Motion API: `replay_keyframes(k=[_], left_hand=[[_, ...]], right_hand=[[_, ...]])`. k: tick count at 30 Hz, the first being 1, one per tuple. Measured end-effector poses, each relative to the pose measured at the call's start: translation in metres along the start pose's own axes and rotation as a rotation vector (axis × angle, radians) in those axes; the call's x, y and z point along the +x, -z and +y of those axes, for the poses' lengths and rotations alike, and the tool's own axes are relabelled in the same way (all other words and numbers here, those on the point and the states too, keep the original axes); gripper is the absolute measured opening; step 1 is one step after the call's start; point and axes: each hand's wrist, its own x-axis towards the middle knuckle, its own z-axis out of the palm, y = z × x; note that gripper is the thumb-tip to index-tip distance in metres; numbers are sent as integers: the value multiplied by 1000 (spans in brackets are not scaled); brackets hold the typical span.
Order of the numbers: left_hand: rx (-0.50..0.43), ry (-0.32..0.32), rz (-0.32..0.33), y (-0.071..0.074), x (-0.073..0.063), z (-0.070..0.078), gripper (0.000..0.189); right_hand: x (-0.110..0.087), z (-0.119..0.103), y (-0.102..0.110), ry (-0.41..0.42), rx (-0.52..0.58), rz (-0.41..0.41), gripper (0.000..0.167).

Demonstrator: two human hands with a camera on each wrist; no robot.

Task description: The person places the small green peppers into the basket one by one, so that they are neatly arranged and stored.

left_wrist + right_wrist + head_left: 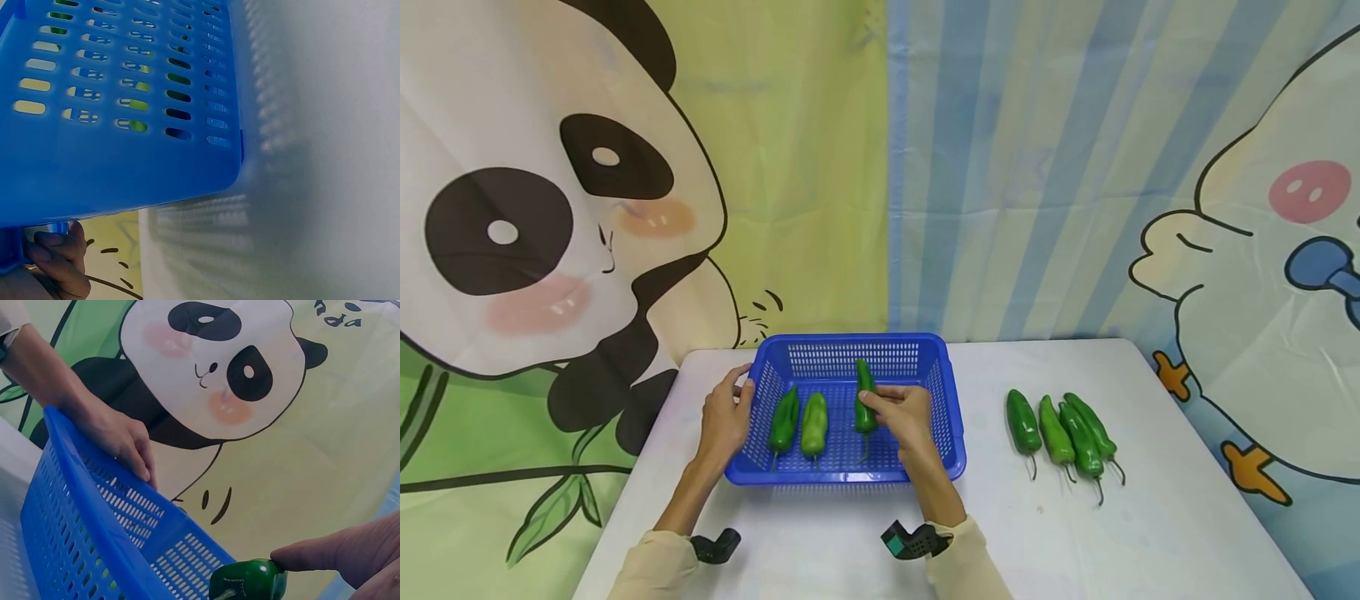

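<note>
Pinching a dark green pepper between the thumb and fingers of the right hand, drawn in to the pepper's width. Holding it stem end toward the body, over or in the blue basket; cannot tell whether touching the basket floor. Gripping the basket's left rim with bent fingers of the left hand, curled at the rim as seen from the left wrist. Seeing two more peppers whole inside the basket from the head, only as green glimpses through slots from the left wrist. Finding four loose peppers bunched right of the basket on the white table, head view only. Reading "da" beside a panda on the backdrop, only from the right wrist.
</note>
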Motion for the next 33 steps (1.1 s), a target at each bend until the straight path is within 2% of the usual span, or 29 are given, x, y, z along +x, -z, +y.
replay_keyframes(k=[11,18,24,33], left_hand=[[-7,0,-1,2,0,2,45],[-7,-3,2,1,0,2,44],[-4,2,-6,2,-1,2,45],[2,6,-13,1,0,2,46]], right_hand=[[2,3,-10,17,-58,-4,37],[3,5,-18,26,-79,34,34],[2,6,-26,-1,-133,49,31],[4,9,-39,10,-235,71,30]])
